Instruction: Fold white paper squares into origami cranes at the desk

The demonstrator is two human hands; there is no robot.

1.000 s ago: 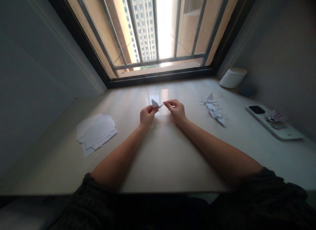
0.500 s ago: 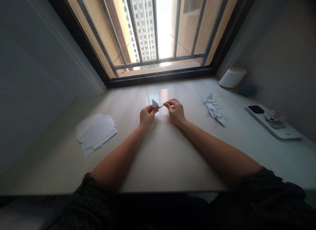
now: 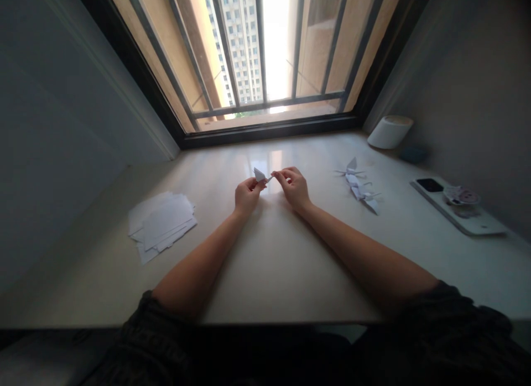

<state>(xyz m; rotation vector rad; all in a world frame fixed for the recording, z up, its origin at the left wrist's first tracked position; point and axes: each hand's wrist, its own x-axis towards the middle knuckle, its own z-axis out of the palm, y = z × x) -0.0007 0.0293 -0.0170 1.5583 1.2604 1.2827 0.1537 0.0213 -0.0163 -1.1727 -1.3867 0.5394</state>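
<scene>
A small folded white paper piece [image 3: 261, 175] is held just above the pale stone ledge [image 3: 274, 253] near the window. My left hand [image 3: 248, 195] pinches its left side with thumb and fingers closed. My right hand [image 3: 293, 186] pinches a thin point of the same paper on its right side. Both forearms rest on the ledge.
A loose stack of white paper sheets [image 3: 161, 223] lies to the left. Several folded paper cranes [image 3: 359, 185] lie to the right. Further right are a phone [image 3: 456, 212] with a small object on it, a white roll [image 3: 390, 132] and a dark pad. Barred window [image 3: 265, 60] behind.
My right hand has shifted slightly left toward the paper piece. Otherwise the hands and paper stay in place.
</scene>
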